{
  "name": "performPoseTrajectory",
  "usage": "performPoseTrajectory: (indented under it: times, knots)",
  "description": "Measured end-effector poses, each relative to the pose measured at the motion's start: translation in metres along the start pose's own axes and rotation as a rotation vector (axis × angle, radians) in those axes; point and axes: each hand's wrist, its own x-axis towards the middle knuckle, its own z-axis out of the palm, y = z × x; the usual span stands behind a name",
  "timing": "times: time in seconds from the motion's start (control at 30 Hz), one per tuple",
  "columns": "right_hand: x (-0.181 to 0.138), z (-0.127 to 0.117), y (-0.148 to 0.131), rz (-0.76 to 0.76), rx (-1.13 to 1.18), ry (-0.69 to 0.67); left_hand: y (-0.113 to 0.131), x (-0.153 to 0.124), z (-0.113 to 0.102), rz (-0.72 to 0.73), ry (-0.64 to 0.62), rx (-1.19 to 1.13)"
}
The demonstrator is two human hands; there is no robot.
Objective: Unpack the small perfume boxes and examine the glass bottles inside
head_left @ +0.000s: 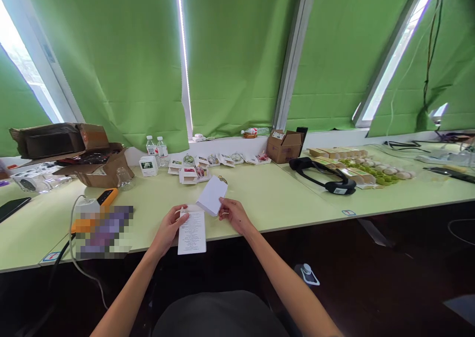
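Observation:
My left hand (168, 228) pinches the top of a white printed leaflet (192, 233) that hangs over the table's front edge. My right hand (233, 214) grips the lower edge of a small white flat box (212, 194), tilted up just above the pale green table (282, 198). The two hands are close together, the box just right of the leaflet's top. A small dark object peeks out behind the box's upper corner.
Several small white product boxes (189, 171) and two water bottles (156, 150) stand behind. Brown cartons (92, 164) lie at the left, another carton (285, 146) at the back. A black headset (326, 176), rows of small packages (356, 166) and an orange device (107, 197) also lie there.

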Motion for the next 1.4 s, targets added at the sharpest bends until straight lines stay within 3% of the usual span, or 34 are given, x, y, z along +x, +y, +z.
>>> performPoseTrajectory:
  times: [0.43, 0.8, 1.4]
  knots:
    - [0.001, -0.001, 0.002, -0.003, 0.018, -0.003, -0.015, 0.015, -0.009, 0.069, 0.244, -0.285]
    - [0.002, -0.003, 0.003, -0.004, 0.019, -0.012, -0.021, 0.017, -0.008, 0.165, 0.481, -0.251]
    - [0.004, -0.003, 0.005, -0.002, 0.024, -0.001, -0.024, 0.015, 0.002, 0.324, 0.406, -0.139]
